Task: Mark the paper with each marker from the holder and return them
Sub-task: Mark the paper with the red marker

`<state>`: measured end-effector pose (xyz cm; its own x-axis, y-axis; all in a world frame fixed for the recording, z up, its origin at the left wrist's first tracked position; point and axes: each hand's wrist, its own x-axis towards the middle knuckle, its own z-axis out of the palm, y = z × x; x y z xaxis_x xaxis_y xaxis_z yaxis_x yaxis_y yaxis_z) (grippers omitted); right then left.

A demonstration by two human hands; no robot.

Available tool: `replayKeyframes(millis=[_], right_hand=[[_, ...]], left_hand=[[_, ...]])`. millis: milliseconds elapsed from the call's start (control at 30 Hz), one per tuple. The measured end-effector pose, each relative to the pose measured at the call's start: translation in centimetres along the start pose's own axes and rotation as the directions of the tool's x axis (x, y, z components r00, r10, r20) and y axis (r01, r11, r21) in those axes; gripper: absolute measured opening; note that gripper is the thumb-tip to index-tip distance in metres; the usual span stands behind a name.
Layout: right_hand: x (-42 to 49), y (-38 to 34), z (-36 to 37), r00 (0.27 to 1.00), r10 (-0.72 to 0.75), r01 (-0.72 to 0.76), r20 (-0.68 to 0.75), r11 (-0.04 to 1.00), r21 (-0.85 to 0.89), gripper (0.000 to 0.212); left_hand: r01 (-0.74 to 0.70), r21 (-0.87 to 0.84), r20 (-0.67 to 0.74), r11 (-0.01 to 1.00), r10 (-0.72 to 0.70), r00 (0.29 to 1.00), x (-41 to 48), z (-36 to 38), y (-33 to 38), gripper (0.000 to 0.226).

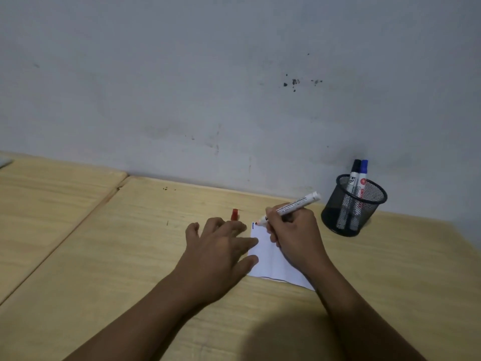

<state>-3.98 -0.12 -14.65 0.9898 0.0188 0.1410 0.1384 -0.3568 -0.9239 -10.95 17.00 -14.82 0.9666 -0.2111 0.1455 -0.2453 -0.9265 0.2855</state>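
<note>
A small white paper [265, 259] lies on the wooden table [130, 243]. My right hand [296, 235] grips an uncapped red marker [294, 205], its tip touching the paper's top left corner. My left hand [221, 246] lies flat, fingers spread, pressing the paper's left edge. The marker's red cap [234, 214] stands on the table just beyond my left fingers. A black mesh holder [354, 207] stands to the right by the wall, with a black marker [353, 175] and a blue marker [362, 175] upright in it.
A grey wall [234, 87] rises directly behind the table. A seam [104, 201] runs between two tabletops on the left. My shadow falls on the near edge.
</note>
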Motion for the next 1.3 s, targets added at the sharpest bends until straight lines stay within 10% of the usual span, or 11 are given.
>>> replayKeyframes(millis=[1000, 1300], right_hand=[[0.1, 0.3, 0.1, 0.998, -0.041, 0.046, 0.036, 0.989, -0.139, 0.020], [0.4, -3.2, -3.1, 0.989, -0.004, 0.073, -0.146, 0.880, 0.470, 0.019]], left_hand=[[-0.082, 0.024, 0.021, 0.996, 0.081, 0.996, 0.4, -0.2, 0.1, 0.041], [0.031, -0.246, -0.229, 0.969, -0.090, 0.969, 0.5, -0.6, 0.1, 0.044]])
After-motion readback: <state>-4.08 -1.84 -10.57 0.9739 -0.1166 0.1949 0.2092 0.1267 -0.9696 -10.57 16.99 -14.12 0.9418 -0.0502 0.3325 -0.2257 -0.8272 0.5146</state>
